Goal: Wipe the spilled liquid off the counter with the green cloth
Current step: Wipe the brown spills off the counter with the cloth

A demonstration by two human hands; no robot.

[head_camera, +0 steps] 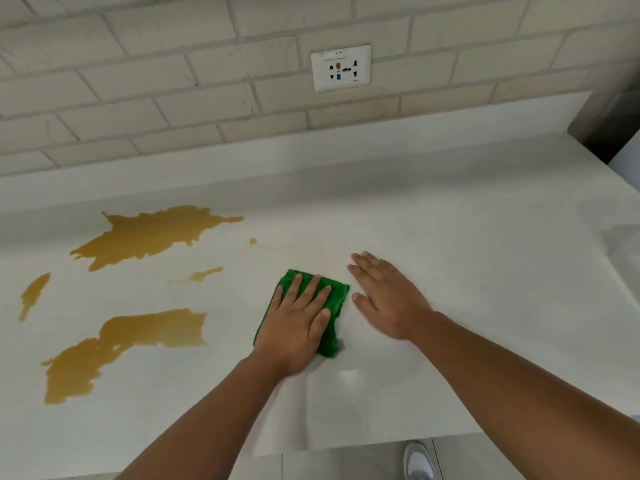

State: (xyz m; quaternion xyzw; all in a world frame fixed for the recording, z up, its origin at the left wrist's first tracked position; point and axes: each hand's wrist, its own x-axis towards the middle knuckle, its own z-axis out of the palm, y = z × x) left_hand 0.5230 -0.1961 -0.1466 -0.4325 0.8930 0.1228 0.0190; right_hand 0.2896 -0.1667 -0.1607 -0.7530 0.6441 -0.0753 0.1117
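From the head camera, looking down at a white counter, the left hand lies flat on the green cloth, fingers straight and slightly spread, pressing the cloth to the surface rather than gripping it. The cloth is folded into a rough rectangle and sits near the middle of the counter, a little toward the front edge. The right hand rests palm down on the bare counter just beside the cloth's right edge, fingers straight and close together, holding nothing.

The spilled liquid is a brownish-yellow colour and lies to the left of the cloth, apart from it. One large puddle spreads toward the back of the counter, another large puddle lies nearer the front, a thin streak sits at the far left, and a small smear and a single drop lie between the puddles and the cloth.

Behind the counter runs a pale brick-pattern tile wall with a white wall socket set in it. At the bottom edge, below the counter's front, a light-coloured shoe shows on the floor.
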